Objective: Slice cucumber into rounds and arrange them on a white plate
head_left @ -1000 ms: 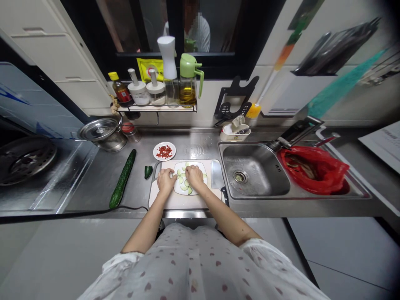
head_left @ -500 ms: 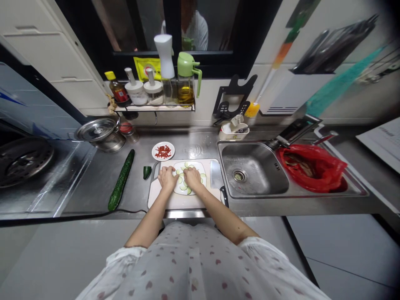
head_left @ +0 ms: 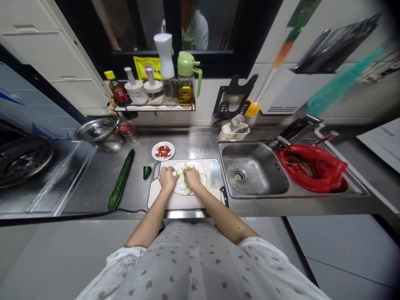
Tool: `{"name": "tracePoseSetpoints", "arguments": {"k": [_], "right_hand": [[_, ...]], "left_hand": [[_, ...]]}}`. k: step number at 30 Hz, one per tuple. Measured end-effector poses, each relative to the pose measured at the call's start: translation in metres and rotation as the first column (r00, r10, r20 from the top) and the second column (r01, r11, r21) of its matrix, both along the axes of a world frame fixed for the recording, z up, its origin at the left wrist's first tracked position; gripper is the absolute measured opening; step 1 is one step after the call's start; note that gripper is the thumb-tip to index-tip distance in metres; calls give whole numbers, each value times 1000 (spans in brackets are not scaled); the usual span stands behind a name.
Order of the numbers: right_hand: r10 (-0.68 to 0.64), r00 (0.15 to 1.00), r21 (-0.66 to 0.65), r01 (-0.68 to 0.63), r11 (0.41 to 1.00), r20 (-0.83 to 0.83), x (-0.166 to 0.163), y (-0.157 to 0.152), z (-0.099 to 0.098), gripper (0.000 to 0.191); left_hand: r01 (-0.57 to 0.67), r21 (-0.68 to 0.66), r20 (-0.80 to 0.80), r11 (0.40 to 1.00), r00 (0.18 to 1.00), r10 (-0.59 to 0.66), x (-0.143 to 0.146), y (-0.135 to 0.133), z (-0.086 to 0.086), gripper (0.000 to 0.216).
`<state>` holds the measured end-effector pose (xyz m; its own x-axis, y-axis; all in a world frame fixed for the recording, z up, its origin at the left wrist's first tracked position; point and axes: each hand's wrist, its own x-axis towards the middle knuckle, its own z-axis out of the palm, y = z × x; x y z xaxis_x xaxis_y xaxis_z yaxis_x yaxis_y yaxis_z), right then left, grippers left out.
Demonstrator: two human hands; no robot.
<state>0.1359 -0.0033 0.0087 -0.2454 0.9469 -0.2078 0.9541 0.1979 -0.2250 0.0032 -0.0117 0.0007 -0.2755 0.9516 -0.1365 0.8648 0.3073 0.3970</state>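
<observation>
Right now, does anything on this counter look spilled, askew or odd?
Wet-looking marks on the steel counter behind the cutting board stand out, perhaps spilled water. The knife looks slightly awkward too: it lies at the board's right edge, handle beside the sink. Nothing looks damaged.

The right hand (head_left: 192, 178) is covering several pale green slices (head_left: 188, 191) on the white plate (head_left: 177, 190) and is hiding whether it is gripping one. The left hand (head_left: 167, 178) is masking part of the plate's left rim. The red bag (head_left: 328, 175) is concealing most of the basin (head_left: 343, 186) beneath. The picture's left edge is cutting off the stove (head_left: 34, 162); its right edge is cropping a paper (head_left: 383, 143), whose print is running too small to read.
</observation>
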Motion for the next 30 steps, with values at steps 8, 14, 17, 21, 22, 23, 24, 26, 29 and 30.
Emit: {"name": "tracePoseSetpoints", "arguments": {"k": [8, 14, 17, 21, 22, 23, 24, 26, 29, 30], "right_hand": [[10, 1000, 0, -10, 1000, 3, 0, 1, 2, 28], [-15, 999, 15, 15, 1000, -34, 2, -1, 6, 29], [-47, 997, 33, 49, 998, -68, 8, -5, 9, 30], [-95, 988, 59, 103, 993, -121, 20, -15, 12, 31], [-107, 984, 65, 117, 991, -142, 24, -18, 12, 31], [-119, 979, 72, 133, 989, -166, 27, -21, 12, 30], [-132, 973, 78, 149, 986, -189, 30, -25, 12, 30], [-152, 960, 84, 176, 981, -234, 36, -32, 12, 29], [-173, 942, 89, 206, 974, -289, 42, -39, 12, 28], [-179, 935, 92, 216, 972, -306, 44, -41, 12, 28]], "left_hand": [[0, 5, -8, 1000, 1000, 0, 0, 0, 1, 28], [9, 25, -10, 1000, 1000, -9, 0, -1, 0, 28], [5, 27, -10, 1000, 1000, -5, 1, -2, 1, 29], [1, 28, -3, 1000, 1000, -1, 1, -2, 1, 29], [-3, 26, 2, 1000, 1000, 3, 1, -2, 0, 29], [-10, 23, 8, 1000, 1000, 9, 1, -1, 0, 28], [-16, 19, 16, 1000, 1000, 16, 1, -1, 0, 28], [-34, 7, 40, 999, 999, 33, 1, 0, -1, 27], [-80, -1, 98, 997, 992, 80, 0, 1, -2, 30], [-104, 0, 123, 995, 987, 103, -1, 1, -3, 31]]}}
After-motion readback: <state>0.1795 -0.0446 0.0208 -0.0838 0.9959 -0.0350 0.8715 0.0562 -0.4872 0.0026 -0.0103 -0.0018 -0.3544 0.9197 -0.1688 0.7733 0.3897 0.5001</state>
